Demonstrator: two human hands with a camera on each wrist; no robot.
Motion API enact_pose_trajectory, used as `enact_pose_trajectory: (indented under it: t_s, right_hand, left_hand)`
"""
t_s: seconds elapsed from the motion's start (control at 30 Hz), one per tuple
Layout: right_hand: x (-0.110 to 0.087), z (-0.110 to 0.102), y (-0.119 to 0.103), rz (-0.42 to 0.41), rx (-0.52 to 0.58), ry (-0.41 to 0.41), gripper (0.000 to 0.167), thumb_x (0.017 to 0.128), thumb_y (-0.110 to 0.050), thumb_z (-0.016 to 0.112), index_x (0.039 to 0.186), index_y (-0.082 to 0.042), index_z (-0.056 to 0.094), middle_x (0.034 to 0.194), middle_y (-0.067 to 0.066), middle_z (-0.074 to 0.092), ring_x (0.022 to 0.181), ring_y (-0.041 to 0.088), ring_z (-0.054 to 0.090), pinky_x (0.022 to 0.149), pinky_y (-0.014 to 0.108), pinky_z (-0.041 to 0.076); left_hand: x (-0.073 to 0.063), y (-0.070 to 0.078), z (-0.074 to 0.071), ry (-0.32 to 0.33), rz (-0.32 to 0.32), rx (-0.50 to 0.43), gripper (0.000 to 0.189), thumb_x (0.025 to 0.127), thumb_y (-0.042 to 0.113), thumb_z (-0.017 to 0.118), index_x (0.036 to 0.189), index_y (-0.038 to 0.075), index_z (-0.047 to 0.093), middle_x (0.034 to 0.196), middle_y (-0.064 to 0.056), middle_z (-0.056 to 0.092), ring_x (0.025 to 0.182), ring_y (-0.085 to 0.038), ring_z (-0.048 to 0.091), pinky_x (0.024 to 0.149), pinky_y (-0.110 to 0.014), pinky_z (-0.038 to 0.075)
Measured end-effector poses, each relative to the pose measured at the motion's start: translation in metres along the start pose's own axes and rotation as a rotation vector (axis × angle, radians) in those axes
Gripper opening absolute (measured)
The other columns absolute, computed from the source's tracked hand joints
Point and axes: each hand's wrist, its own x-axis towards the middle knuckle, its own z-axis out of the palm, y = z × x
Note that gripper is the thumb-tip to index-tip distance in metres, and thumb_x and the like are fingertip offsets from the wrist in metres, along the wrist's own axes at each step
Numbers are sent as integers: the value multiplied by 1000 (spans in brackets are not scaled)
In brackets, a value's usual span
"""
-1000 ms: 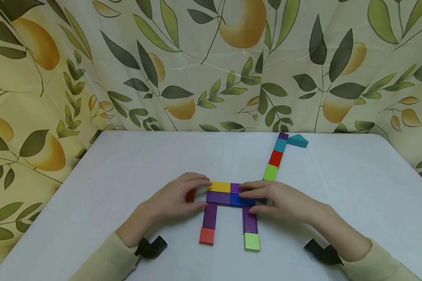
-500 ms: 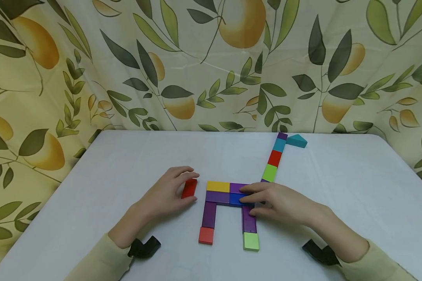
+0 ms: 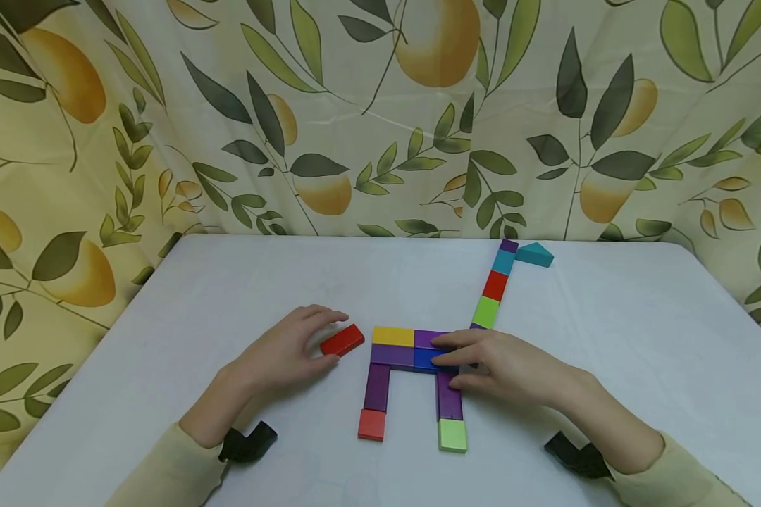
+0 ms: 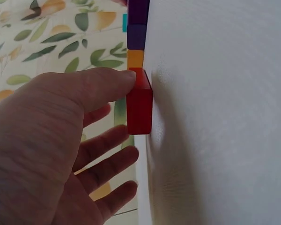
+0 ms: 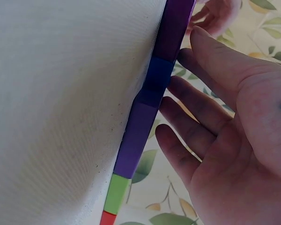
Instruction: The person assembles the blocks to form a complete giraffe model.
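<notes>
Left hand (image 3: 285, 352) fingers touch red block (image 3: 342, 340); palm down.

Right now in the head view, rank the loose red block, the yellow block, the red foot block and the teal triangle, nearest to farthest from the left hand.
1. Loose red block, at the left hand's fingertips.
2. Yellow block, just right.
3. Red foot block, lower right.
4. Teal triangle, far back right.

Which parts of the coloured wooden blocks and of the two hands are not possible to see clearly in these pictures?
- Head view: the right hand covers the join between the blue block and the green block.
- Left wrist view: the thumb hides one end of the red rectangular block.
- Right wrist view: the frame edge cuts off the lowest red block.
</notes>
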Motion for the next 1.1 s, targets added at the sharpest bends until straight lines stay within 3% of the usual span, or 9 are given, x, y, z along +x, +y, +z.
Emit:
enact_pose_trajectory:
  t_s: [0.23, 0.37, 0.7, 1.1]
  right_hand:
    - [0, 1, 0, 0, 7, 6, 34, 97, -28, 70, 129, -17, 72, 143, 7, 56, 131, 31, 53, 100, 48, 49]
    - [0, 1, 0, 2, 6, 6, 34, 97, -28, 70, 129, -17, 72, 143, 7, 56, 131, 31, 52, 100, 48, 49]
    - [0, 0, -2, 8, -6, 8, 34, 96, -28, 71, 128, -17, 72, 143, 7, 57, 131, 31, 53, 100, 48, 49]
    - [0, 1, -2, 3, -14, 15, 33, 96, -26, 72, 128, -17, 72, 142, 6, 57, 130, 31, 53, 99, 47, 50]
  left_hand:
    - [1, 1, -1, -22, 59, -42, 46, 89, 16, 77, 133, 15, 66, 122, 3, 64, 105, -15, 59, 90, -35, 54]
    - [1, 1, -2, -30, 80, -53, 42, 90, 14, 76, 130, 13, 68, 125, 1, 64, 109, -17, 59, 93, -36, 53]
    - [2, 5, -1, -59, 60, -39, 38, 91, 15, 75, 128, 15, 71, 125, 0, 63, 112, -20, 58, 91, -34, 55]
    - [2, 7, 0, -79, 105, -45, 36, 91, 15, 74, 127, 16, 72, 123, 2, 62, 110, -17, 58, 90, -33, 54]
